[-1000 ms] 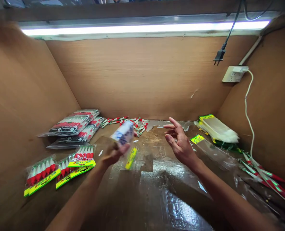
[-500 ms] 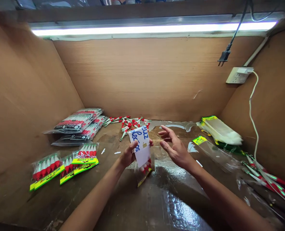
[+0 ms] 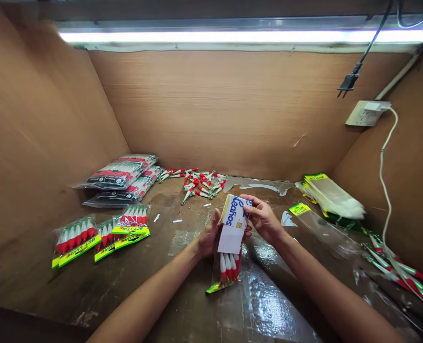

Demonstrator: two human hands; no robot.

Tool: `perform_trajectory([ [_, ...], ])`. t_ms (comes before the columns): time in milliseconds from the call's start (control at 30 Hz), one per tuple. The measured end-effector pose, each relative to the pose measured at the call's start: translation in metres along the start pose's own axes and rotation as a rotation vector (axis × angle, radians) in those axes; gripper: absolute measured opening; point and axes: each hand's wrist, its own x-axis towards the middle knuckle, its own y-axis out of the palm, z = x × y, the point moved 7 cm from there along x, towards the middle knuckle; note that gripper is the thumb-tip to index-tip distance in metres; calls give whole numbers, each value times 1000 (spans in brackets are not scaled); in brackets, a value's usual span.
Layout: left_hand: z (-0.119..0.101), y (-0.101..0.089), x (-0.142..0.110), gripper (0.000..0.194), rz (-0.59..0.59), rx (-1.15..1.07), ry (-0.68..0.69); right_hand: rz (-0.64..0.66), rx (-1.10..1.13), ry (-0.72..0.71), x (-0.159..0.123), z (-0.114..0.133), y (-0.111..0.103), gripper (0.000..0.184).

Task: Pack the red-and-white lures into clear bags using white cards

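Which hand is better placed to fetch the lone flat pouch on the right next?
Probably the right hand: it's nearer the pouch, at the held packet's right edge; the left hand is on the opposite side.

Blue "leaños" on white card [image 3: 234,215]; "BCT LURE" on yellow bag headers [image 3: 130,230]

Brown tabletop [image 3: 183,309], glossy at near middle; far left, stacked clear lure bags [image 3: 124,174]; nearer left, yellow-edged packs [image 3: 76,237], some overlapping; far middle, loose red-and-white lures [image 3: 196,183] in heap; white scraps [image 3: 287,219] scattered; far right, pile of yellow-topped sleeves [image 3: 333,194], single sleeve [image 3: 326,228] just beside; right, longer lures [image 3: 418,288]
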Motion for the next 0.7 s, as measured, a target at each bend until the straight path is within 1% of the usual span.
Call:
perform_trajectory([
  [100,-1,-1,0,84,-1,-33,23,-7,86,14,4,-3,-8,41],
  [167,-2,0,0,75,2,-57,29,-39,124,15,6,-6,-14,39],
  [233,-1,1,0,71,8,-81,19,-78,132,12,7,-7,-17,40],
  [333,0,3,-2,72,23,-107,-9,-139,102,-62,4,1,-16,39],
  [500,4,3,-4,76,35,-135,-32,-196,44,-224,-2,24,-12,38],
  [600,6,0,-5,76,27,-164,-27,-285,61,-286,-2,35,-25,41],
  [700,4,-1,-5,72,19,-191,-9,-387,72,-315,4,45,-52,41],
])
